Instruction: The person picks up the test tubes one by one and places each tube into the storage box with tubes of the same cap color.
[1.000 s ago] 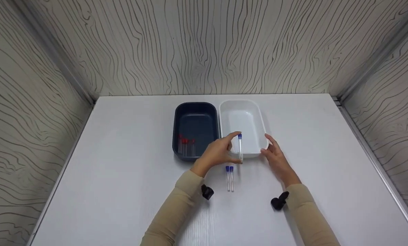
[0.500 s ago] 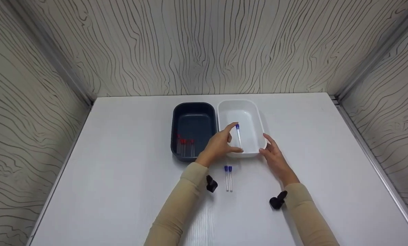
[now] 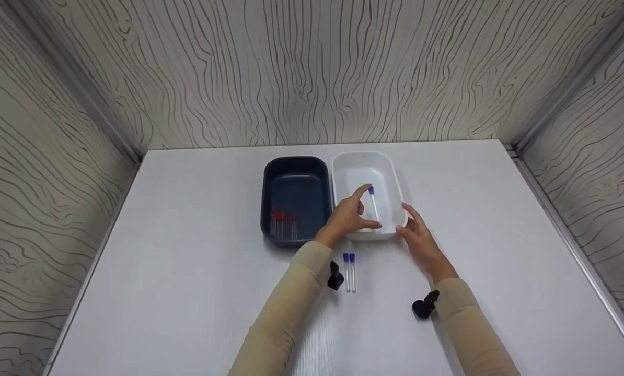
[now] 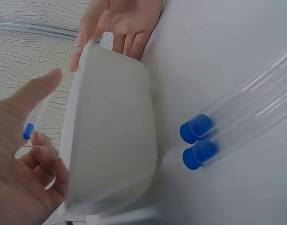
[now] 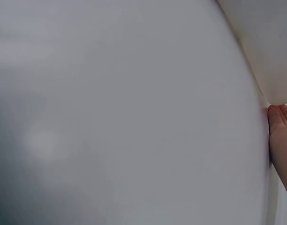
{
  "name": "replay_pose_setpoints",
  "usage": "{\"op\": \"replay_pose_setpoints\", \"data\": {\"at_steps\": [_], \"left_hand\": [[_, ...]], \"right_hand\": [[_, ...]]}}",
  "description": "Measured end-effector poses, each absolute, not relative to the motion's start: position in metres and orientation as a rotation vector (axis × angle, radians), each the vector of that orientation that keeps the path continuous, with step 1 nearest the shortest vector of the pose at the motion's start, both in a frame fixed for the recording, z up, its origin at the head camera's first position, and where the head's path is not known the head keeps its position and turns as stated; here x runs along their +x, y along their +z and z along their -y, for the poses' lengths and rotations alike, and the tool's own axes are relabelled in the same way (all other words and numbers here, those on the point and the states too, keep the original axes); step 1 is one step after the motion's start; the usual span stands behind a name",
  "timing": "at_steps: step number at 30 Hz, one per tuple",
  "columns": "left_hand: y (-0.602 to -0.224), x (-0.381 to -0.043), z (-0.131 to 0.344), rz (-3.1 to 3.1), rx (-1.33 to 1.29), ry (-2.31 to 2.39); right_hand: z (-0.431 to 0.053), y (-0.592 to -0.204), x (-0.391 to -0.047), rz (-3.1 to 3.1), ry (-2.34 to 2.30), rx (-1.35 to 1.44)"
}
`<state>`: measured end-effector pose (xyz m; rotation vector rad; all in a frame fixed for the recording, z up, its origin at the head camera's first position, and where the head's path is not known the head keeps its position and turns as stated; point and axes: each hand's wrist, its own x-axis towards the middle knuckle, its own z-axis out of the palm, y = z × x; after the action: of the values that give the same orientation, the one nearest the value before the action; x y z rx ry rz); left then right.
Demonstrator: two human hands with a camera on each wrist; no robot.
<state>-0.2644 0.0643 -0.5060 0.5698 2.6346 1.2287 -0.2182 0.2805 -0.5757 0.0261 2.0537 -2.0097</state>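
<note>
My left hand [image 3: 349,215] is over the white tray [image 3: 347,161], pinching a clear test tube [image 3: 375,206] with a blue cap lengthwise between thumb and a fingertip. In the left wrist view the blue-capped end of this tube [image 4: 28,130] shows behind the thumb. At the tray's near right corner, my right hand [image 3: 420,244] grips the rim with thumb and fingers. Two more blue-capped test tubes [image 3: 349,272] lie side by side on the table in front of the tray; their caps appear large in the left wrist view.
Left of the white tray stands a dark blue tray [image 3: 266,183], its long side close alongside. Several red-capped test tubes [image 3: 283,222] lie in its near end. Patterned panels [image 3: 312,73] wall the white table [image 3: 186,235] at the back and sides.
My left hand has carried its test tube forward and a little right, from over the near rim to over the tray's inside. My right hand keeps its grip on the corner.
</note>
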Motion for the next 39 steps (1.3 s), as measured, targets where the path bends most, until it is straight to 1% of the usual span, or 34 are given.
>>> {"op": "replay_pose_setpoints", "data": {"at_steps": [9,14,20,28,39], "left_hand": [[-0.514,-0.269,-0.078,-2.628,0.503,1.244],[-0.516,-0.269,-0.083,-2.667,0.446,1.111],[-0.516,-0.267,-0.086,-2.741,0.449,0.873],[-0.516,-0.267,-0.088,-2.742,0.417,0.83],[-0.522,-0.27,-0.088,-2.813,0.534,0.815]], "right_hand": [[-0.28,-0.576,-0.219,-1.969,-2.114,-0.021],[-0.281,-0.576,-0.218,-1.971,-2.103,0.003],[-0.28,-0.576,-0.219,-1.97,-2.109,0.01],[-0.279,-0.575,-0.218,-1.973,-2.123,0.008],[-0.279,-0.573,-0.219,-1.916,-2.158,0.031]]}}
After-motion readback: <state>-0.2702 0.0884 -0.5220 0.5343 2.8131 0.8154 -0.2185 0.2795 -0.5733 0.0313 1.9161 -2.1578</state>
